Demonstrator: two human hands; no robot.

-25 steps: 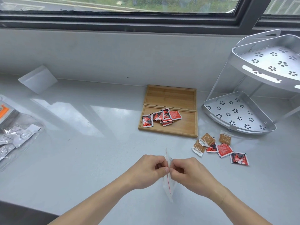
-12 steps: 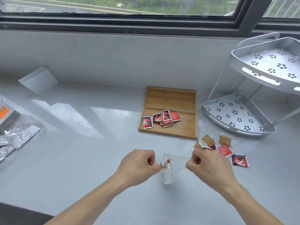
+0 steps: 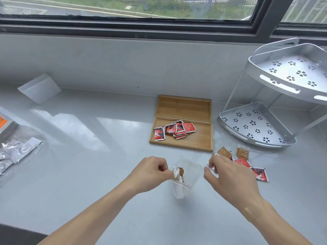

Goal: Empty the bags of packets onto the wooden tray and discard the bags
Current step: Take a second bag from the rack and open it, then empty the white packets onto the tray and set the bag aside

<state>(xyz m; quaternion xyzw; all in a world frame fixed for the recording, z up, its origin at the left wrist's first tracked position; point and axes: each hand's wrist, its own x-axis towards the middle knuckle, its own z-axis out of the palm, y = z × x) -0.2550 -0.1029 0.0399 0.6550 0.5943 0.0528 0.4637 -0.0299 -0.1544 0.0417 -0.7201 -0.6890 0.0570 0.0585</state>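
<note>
A small clear zip bag (image 3: pixel 190 167) hangs open just above the white counter, with brown and white packets (image 3: pixel 177 173) inside. My left hand (image 3: pixel 150 172) pinches its left rim. My right hand (image 3: pixel 230 175) has its fingertips at the right rim, pulling the mouth wide. Beyond the hands lies the two-part wooden tray (image 3: pixel 180 147). Its near part holds several red packets (image 3: pixel 174 129); its far part (image 3: pixel 184 107) is bare.
Loose brown packets (image 3: pixel 242 152) and red packets (image 3: pixel 260 174) lie on the counter right of my right hand. A silver two-tier corner rack (image 3: pixel 256 124) stands at the right. A clear bag of silver packets (image 3: pixel 16 151) lies far left, and a white bag (image 3: pixel 39 87) leans on the wall.
The bag was pinched shut between both hands. My hands have drawn apart, the mouth has opened, and the packets inside now show.
</note>
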